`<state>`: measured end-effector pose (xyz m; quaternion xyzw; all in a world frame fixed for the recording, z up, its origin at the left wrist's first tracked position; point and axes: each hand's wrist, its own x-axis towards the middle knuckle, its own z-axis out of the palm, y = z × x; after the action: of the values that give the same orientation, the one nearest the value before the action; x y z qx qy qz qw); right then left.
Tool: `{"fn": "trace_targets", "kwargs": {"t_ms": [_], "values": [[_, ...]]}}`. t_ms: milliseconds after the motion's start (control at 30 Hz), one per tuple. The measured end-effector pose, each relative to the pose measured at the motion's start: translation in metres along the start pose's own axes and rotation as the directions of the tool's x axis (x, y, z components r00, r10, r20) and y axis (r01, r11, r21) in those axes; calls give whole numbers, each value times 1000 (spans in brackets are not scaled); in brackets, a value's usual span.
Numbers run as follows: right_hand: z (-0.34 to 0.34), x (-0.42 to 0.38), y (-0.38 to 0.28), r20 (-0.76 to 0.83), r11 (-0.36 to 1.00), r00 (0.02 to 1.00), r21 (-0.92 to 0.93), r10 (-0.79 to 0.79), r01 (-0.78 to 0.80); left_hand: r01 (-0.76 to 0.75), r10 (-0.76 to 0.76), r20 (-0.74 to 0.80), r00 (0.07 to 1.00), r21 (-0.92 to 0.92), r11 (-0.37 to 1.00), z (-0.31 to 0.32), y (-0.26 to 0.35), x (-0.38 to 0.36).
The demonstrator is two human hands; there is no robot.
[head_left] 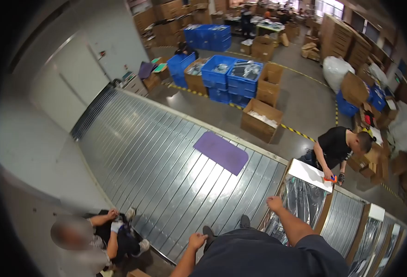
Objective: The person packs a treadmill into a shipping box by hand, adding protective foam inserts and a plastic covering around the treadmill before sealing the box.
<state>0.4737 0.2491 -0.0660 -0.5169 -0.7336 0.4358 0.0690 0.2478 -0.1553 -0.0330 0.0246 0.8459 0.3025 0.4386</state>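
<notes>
A long carton (305,194), lined with shiny plastic film (300,203), is seen lying on the ribbed metal platform (166,157) at the right. The right hand (274,203) is laid on the film at the carton's near end, fingers curled; whether the film is gripped cannot be told. The left hand (197,241) is held loosely open and empty above the platform, well apart from the right. A purple mat (221,152) is seen farther out on the platform. At the carton's far end, a co-worker in black (335,147) is shown leaning over with an orange tool (332,178). Similar cartons (369,231) are ranged rightward. A seated person (97,235) is visible lower left; blue crates (231,76) stand beyond.
</notes>
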Motion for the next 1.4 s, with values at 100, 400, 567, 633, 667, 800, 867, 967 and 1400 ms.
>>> {"fn": "trace_targets", "kwargs": {"t_ms": [100,400,567,633,667,800,867,967,1400], "values": [[36,-27,-23,90,999,995,-10,53,-52,-108,103,48,993,112,988,-36,35,-48],[95,-75,3,594,856,804,-417,3,305,-324,361,209,909,-193,926,-109,166,-135],[74,-65,-39,358,881,934,-445,9,162,-625,568,453,687,-32,780,-103,196,-116],[80,-45,-37,356,863,929,-432,-104,262,-647,549,500,669,28,762,-101,206,-117],[80,-45,-38,326,901,943,-384,-72,201,-678,574,505,645,32,734,-102,211,-120],[67,-59,-88,266,958,963,-266,-36,109,-697,544,594,592,38,716,-99,227,-122],[71,-61,-83,271,952,960,-273,-66,142,-616,447,579,682,125,778,-91,233,-122],[76,-69,-69,317,935,946,-310,-68,171,-625,412,568,712,246,741,-81,228,-110],[56,-64,-64,320,916,946,-391,50,84,-713,608,530,591,-9,701,-107,215,-102]]}}
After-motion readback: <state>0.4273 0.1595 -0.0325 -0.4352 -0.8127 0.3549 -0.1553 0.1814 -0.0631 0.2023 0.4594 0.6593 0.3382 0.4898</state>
